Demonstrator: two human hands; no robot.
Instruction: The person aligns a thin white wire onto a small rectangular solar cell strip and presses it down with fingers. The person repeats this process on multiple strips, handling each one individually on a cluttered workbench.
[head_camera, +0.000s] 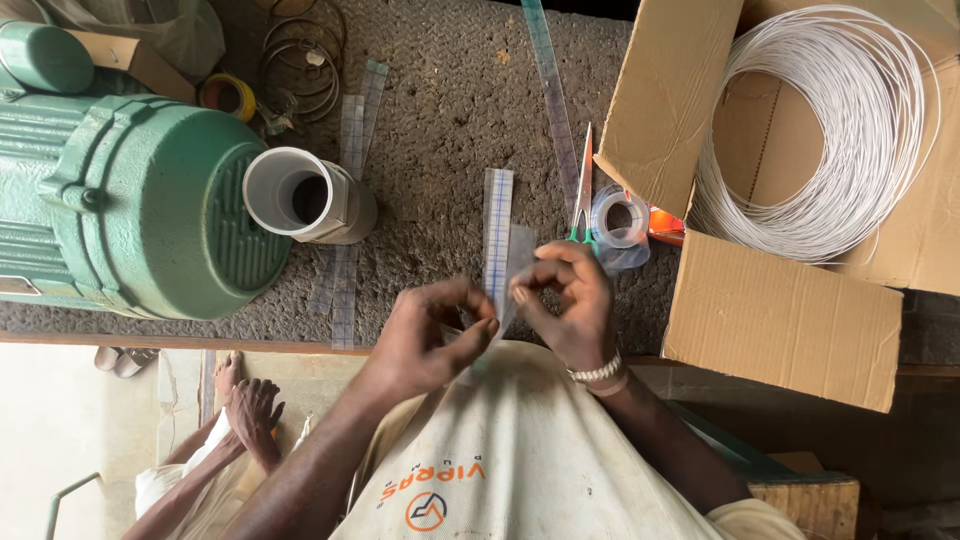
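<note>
Both hands (500, 320) pinch gridded strip (497, 235); scissors (582, 190), tape roll (619, 217) beside.

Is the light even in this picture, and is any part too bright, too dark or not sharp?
Head view: soft even daylight on the bench; the floor at lower left is washed out; the far right edge falls dark. The left hand, right hand and gridded strip look sharp; the white wire coil is bright but readable.
</note>
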